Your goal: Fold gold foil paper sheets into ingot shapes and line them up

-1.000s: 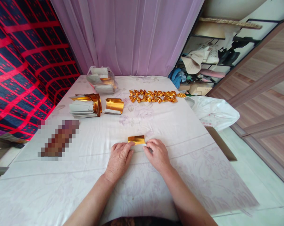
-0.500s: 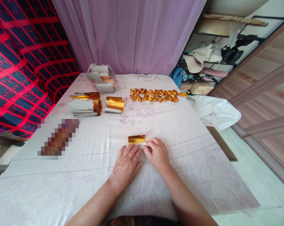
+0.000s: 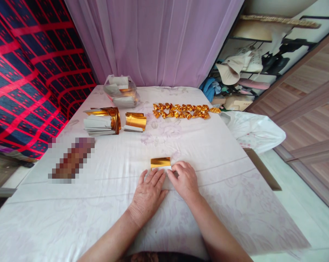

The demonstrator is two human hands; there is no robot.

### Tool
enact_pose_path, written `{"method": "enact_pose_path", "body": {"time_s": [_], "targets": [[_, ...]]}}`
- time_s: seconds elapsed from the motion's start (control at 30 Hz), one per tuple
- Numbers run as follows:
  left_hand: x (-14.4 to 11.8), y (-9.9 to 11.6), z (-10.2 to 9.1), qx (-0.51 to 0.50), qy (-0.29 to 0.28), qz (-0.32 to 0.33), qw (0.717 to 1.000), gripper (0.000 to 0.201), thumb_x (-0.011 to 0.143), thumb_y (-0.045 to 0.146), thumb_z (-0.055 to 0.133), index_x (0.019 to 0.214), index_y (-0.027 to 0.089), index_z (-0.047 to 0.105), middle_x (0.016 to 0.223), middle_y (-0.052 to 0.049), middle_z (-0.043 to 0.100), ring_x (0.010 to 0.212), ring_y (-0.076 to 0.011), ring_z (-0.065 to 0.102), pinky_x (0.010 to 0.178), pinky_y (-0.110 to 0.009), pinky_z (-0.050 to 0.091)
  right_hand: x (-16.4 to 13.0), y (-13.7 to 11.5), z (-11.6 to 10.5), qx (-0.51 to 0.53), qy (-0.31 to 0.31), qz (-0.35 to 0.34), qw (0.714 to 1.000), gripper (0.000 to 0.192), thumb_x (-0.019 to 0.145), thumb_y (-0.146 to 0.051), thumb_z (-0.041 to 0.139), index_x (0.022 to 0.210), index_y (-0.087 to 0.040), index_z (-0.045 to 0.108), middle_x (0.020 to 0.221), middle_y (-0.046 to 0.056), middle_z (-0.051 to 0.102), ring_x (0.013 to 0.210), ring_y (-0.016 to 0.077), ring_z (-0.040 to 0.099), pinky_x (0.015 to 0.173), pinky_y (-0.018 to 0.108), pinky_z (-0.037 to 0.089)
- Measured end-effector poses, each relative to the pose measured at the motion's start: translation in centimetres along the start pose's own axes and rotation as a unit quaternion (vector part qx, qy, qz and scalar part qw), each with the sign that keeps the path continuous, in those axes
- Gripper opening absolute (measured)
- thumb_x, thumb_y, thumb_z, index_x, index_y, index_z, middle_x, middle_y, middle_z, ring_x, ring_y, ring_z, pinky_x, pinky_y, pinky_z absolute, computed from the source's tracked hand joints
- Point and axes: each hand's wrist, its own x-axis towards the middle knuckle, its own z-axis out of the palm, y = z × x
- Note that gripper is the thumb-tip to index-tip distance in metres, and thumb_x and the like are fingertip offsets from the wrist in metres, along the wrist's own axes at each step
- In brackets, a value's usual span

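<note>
While papers (image 3: 119,83) in clear bag (image 3: 132,85) behind — left fingers (image 3: 154,177) apart, right fingers (image 3: 181,166) at gold sheet (image 3: 160,162), grip unclear.

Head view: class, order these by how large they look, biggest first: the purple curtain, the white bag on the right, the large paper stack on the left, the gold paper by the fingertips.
1. Purple curtain
2. White bag
3. Large paper stack
4. Gold paper, though nearest the camera

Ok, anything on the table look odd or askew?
Yes: a pixelated patch on the tablecloth, at left, hides whatever's there. One folded gold piece sticks out past the two rows at right. The handled gold paper looks undamaged.
</note>
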Motion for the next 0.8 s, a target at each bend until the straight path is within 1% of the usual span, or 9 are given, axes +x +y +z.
{"method": "enact_pose_path", "body": {"time_s": [0.27, 0.6, 0.8], "targets": [[-0.09, 0.0, 0.03, -0.005, 0.01, 0.002, 1.0, 0.043, 0.096, 0.037, 0.049, 0.135, 0.02, 0.051, 0.136, -0.009, 0.059, 0.129, -0.0272, 0.049, 0.11, -0.05, 0.033, -0.06, -0.02, 0.11, -0.005, 0.011, -0.007, 1.0, 0.014, 0.084, -0.025, 0.062, 0.071, -0.022, 0.059, 0.08, 0.003, 0.062, 0.081, 0.0199, 0.054, 0.075, 0.032, 0.039], [-0.14, -0.2, 0.39, -0.011, 0.007, 0.013, 1.0, 0.043, 0.096, 0.036, 0.05, 0.135, 0.019, 0.051, 0.135, -0.01, 0.059, 0.128, -0.0272, 0.05, 0.108, -0.049, 0.036, -0.06, 0.06, 0.15, -0.001, 0.008, -0.006, 1.0, 0.013, 0.083, -0.022, 0.06, 0.07, -0.022, 0.058, 0.08, 0.003, 0.061, 0.081, 0.0198, 0.055, 0.075, 0.032, 0.039], [-0.14, -0.21, 0.5, -0.011, 0.007, 0.011, 1.0, 0.043, 0.095, 0.037, 0.051, 0.134, 0.018, 0.053, 0.134, -0.01, 0.06, 0.127, -0.0279, 0.051, 0.107, -0.05, 0.037, -0.06, 0.12, 0.24, 0.002, 0.006, -0.002, 1.0, 0.013, 0.082, -0.022, 0.061, 0.07, -0.022, 0.058, 0.082, 0.003, 0.062, 0.082, 0.02, 0.055, 0.076, 0.032, 0.04]]}}
